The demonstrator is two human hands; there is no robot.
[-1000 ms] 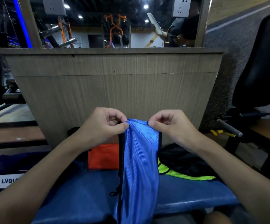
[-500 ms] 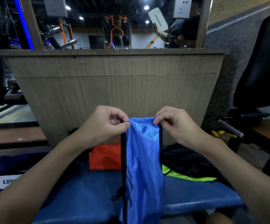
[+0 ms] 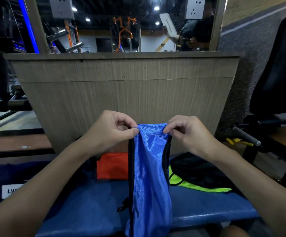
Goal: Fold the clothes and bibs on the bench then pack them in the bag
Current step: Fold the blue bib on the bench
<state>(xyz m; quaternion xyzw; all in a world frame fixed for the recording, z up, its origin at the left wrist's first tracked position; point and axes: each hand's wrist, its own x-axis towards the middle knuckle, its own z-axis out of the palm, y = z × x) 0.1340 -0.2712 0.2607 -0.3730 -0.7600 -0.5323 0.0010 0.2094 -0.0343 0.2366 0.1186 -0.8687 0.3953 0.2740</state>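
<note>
Fold step: left hand (image 3: 111, 132) and right hand (image 3: 188, 134) each pinch a top corner of the bib (image 3: 149, 168), which hangs toward 6 o'clock over the bench (image 3: 90, 202); next, probably bring the corners together to halve it

Two hands, left hand (image 3: 109, 132) and right hand (image 3: 188, 135), three bibs, one blue bib (image 3: 149, 177), one orange bib (image 3: 112, 165), one yellow-green bib (image 3: 198, 186), one black fabric item (image 3: 198, 170), one blue padded table (image 3: 90, 206), one white label (image 3: 10, 191), two wall sockets, first wall socket (image 3: 61, 6), second wall socket (image 3: 194, 7), one black seat back (image 3: 279, 65).
</note>
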